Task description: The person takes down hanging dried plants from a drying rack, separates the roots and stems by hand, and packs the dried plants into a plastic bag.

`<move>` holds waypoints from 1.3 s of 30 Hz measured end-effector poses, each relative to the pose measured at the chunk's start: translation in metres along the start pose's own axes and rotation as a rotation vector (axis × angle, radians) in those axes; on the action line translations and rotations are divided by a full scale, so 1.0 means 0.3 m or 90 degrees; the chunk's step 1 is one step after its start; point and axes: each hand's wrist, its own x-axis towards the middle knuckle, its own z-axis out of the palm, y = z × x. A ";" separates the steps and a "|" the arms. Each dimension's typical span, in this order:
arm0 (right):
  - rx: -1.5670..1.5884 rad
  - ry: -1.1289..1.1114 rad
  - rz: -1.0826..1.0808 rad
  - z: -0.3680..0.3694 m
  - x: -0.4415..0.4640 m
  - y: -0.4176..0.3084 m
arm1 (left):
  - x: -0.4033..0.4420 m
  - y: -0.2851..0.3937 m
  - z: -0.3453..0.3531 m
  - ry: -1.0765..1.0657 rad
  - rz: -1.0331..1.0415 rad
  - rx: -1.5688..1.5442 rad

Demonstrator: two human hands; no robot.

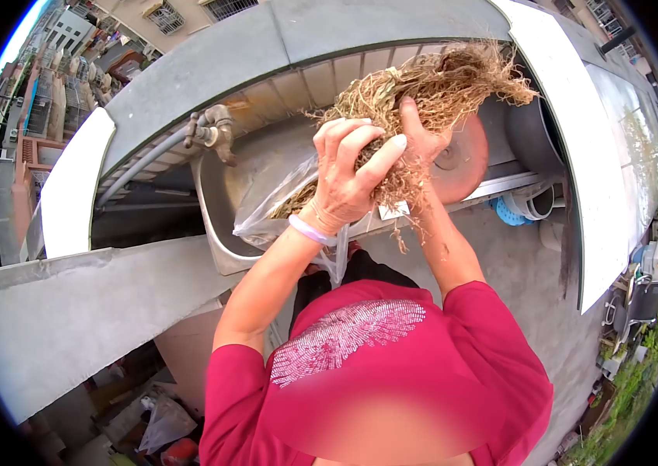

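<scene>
A big tangled bundle of dried roots and stalks (pixel 438 85), straw-brown, is held up between my two hands, in front of the sink's back wall. My right hand (pixel 426 144) is closed round it from below, its thumb pointing up along the stalks. My left hand (pixel 344 171), with a pale bracelet at the wrist, has its fingers curled on the bundle's darker, finer lower end. Loose root bits hang down past my right wrist. Below my left hand, a clear plastic bag (pixel 259 206) with more dried stalks lies in the metal sink (pixel 211 210).
A brass tap (pixel 216 133) with a grey pipe stands at the sink's left back. To the right are a round reddish lid-like disc (pixel 465 159), a dark pot (pixel 531 132) and a blue basket (pixel 509 212). A concrete ledge (pixel 88 303) runs along the left.
</scene>
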 end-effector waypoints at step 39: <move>-0.326 -0.615 0.035 -0.208 0.066 -0.114 | 0.048 0.166 -0.070 -0.275 -0.428 -0.211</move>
